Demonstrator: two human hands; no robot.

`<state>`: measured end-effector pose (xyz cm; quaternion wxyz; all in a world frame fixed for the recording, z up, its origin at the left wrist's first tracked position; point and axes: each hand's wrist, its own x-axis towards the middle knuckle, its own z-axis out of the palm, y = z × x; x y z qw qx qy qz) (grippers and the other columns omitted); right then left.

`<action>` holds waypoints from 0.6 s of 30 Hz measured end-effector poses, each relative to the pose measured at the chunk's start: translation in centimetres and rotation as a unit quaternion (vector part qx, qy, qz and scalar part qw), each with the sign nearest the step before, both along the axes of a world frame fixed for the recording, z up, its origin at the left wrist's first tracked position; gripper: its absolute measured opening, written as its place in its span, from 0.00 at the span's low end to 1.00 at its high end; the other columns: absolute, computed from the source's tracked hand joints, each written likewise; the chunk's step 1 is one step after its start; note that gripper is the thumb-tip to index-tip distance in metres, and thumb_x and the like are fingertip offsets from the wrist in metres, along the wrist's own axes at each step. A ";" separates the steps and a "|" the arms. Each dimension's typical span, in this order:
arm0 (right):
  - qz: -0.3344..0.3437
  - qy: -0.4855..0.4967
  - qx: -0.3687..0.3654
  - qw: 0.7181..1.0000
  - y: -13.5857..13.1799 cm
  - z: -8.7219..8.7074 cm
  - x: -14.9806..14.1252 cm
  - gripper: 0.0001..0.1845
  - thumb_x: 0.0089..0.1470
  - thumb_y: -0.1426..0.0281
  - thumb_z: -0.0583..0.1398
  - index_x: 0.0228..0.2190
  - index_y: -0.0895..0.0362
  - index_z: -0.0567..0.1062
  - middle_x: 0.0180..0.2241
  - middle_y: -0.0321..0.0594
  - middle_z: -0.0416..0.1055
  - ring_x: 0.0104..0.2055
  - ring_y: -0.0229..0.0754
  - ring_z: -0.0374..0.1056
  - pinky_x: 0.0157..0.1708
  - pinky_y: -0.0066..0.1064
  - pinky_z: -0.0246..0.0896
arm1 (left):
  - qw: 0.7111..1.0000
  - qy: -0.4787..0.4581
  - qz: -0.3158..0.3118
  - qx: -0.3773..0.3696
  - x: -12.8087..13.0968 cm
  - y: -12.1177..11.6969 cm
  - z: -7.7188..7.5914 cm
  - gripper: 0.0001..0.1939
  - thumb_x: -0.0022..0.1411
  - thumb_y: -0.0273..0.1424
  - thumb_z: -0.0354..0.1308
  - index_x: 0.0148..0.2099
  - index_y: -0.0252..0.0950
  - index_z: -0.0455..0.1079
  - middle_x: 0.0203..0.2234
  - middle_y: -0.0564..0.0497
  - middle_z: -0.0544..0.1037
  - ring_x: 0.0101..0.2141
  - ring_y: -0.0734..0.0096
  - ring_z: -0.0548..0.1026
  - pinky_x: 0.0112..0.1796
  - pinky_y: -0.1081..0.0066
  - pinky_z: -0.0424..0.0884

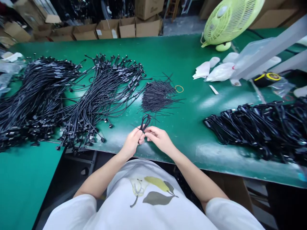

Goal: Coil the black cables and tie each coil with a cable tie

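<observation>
A black cable [145, 120], folded into a small looped bundle, stands up between my hands near the table's front edge. My left hand [133, 140] is closed around its lower part. Fingertips of my right hand [159, 138] are pinched against the bundle's right side, at a thin black twist tie that crosses it; the tie's far end is partly hidden by the fingers. Just beyond my hands lies a pile of loose black twist ties [157, 95]. To the left spreads a heap of unfolded black cables [103, 86] with connectors at their ends.
Another cable heap [40, 89] lies farther left. Bundled black cables [259, 127] cover the right side of the green table [168, 51]. A yellow rubber band [178, 88], white plastic bags [220, 72], a tape measure [266, 79] and a green fan [230, 22] are beyond. Cardboard boxes [107, 29] line the back.
</observation>
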<state>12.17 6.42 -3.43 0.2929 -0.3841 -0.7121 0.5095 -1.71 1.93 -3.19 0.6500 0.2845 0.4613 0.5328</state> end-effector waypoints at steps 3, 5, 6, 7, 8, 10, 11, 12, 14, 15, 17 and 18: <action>0.006 -0.147 0.262 0.954 -0.3 0.5 -0.2 0.09 0.59 0.71 0.54 0.31 0.59 0.73 0.27 0.39 0.70 0.28 0.37 0.65 0.29 0.28 0.58 | 0.983 0.173 0.024 0.065 -0.9 -0.3 -0.7 0.20 0.63 0.40 0.53 0.52 0.33 0.69 0.23 0.54 0.67 0.25 0.75 0.65 0.30 0.74 0.63; 0.041 -0.225 0.456 0.860 -0.1 1.0 -0.1 0.12 0.60 0.75 0.52 0.30 0.60 0.74 0.25 0.40 0.69 0.28 0.39 0.64 0.29 0.31 0.55 | 0.950 0.289 0.026 0.115 -1.5 -0.3 -1.1 0.17 0.64 0.36 0.51 0.52 0.36 0.71 0.33 0.48 0.75 0.37 0.68 0.71 0.42 0.69 0.67; 0.073 -0.238 0.536 0.806 0.1 1.3 -0.1 0.13 0.60 0.76 0.51 0.31 0.61 0.75 0.27 0.42 0.70 0.30 0.40 0.64 0.31 0.32 0.55 | 0.934 0.331 0.016 0.131 -1.7 -0.2 -1.3 0.17 0.64 0.34 0.50 0.52 0.38 0.71 0.39 0.47 0.76 0.43 0.65 0.72 0.47 0.67 0.65; 0.111 -0.238 0.600 0.756 0.4 1.6 -0.1 0.13 0.60 0.78 0.50 0.33 0.62 0.75 0.31 0.45 0.72 0.33 0.42 0.65 0.33 0.34 0.56 | 0.923 0.359 0.001 0.137 -1.9 -0.2 -1.4 0.17 0.64 0.33 0.50 0.51 0.39 0.72 0.42 0.46 0.76 0.46 0.63 0.71 0.49 0.65 0.64; 0.148 -0.231 0.645 0.713 0.8 1.9 -0.1 0.14 0.59 0.79 0.49 0.36 0.64 0.75 0.36 0.49 0.73 0.38 0.43 0.66 0.36 0.35 0.57 | 0.917 0.375 -0.019 0.135 -2.1 -0.1 -1.5 0.16 0.63 0.32 0.50 0.50 0.39 0.73 0.42 0.46 0.77 0.46 0.62 0.71 0.49 0.64 0.64; 0.205 -0.227 0.695 0.650 1.4 2.5 -0.1 0.16 0.58 0.80 0.48 0.39 0.65 0.75 0.44 0.53 0.71 0.45 0.47 0.65 0.41 0.38 0.57 | 0.921 0.366 -0.065 0.118 -2.5 -0.1 -1.6 0.14 0.62 0.33 0.51 0.45 0.38 0.75 0.35 0.47 0.77 0.40 0.61 0.72 0.44 0.65 0.67; 0.225 -0.235 0.708 0.626 1.6 2.9 -0.1 0.16 0.58 0.80 0.48 0.39 0.65 0.75 0.44 0.53 0.71 0.44 0.48 0.65 0.42 0.39 0.57 | 0.931 0.338 -0.086 0.104 -2.7 -0.1 -1.6 0.13 0.61 0.34 0.51 0.42 0.37 0.75 0.29 0.49 0.76 0.35 0.64 0.72 0.40 0.66 0.67; 0.241 -0.246 0.719 0.604 1.7 3.3 -0.2 0.16 0.58 0.79 0.48 0.38 0.64 0.75 0.42 0.52 0.71 0.42 0.47 0.65 0.41 0.39 0.57 | 0.947 0.293 -0.103 0.084 -2.8 -0.2 -1.6 0.13 0.61 0.35 0.52 0.40 0.35 0.75 0.23 0.51 0.72 0.29 0.67 0.69 0.34 0.68 0.66; 0.266 -0.260 0.737 0.564 1.7 4.1 -0.3 0.17 0.58 0.79 0.48 0.39 0.63 0.75 0.38 0.50 0.71 0.36 0.46 0.64 0.37 0.39 0.57 | 0.976 0.174 -0.126 0.030 -2.9 -0.3 -1.4 0.14 0.60 0.39 0.53 0.37 0.33 0.74 0.17 0.56 0.63 0.21 0.75 0.61 0.26 0.73 0.58; 0.277 -0.264 0.745 0.546 1.5 4.5 -0.3 0.17 0.58 0.80 0.48 0.39 0.63 0.75 0.36 0.50 0.71 0.35 0.46 0.63 0.36 0.39 0.56 | 0.985 0.113 -0.131 0.000 -2.9 -0.4 -1.3 0.15 0.58 0.40 0.55 0.36 0.32 0.73 0.16 0.58 0.60 0.19 0.78 0.57 0.23 0.74 0.54; 0.290 -0.275 0.752 0.525 0.9 5.2 -0.5 0.19 0.56 0.81 0.47 0.38 0.63 0.76 0.32 0.50 0.69 0.33 0.47 0.62 0.33 0.39 0.55 | 0.990 0.024 -0.134 -0.045 -2.9 -0.4 -1.0 0.15 0.53 0.41 0.61 0.33 0.32 0.70 0.16 0.60 0.59 0.18 0.81 0.54 0.22 0.75 0.48; 0.294 -0.285 0.750 0.519 0.7 5.4 -0.6 0.19 0.55 0.83 0.47 0.36 0.63 0.77 0.30 0.49 0.68 0.31 0.48 0.60 0.30 0.39 0.54 | 0.989 -0.003 -0.138 -0.060 -2.8 -0.5 -0.8 0.15 0.50 0.41 0.63 0.31 0.33 0.68 0.17 0.60 0.60 0.18 0.82 0.54 0.22 0.75 0.47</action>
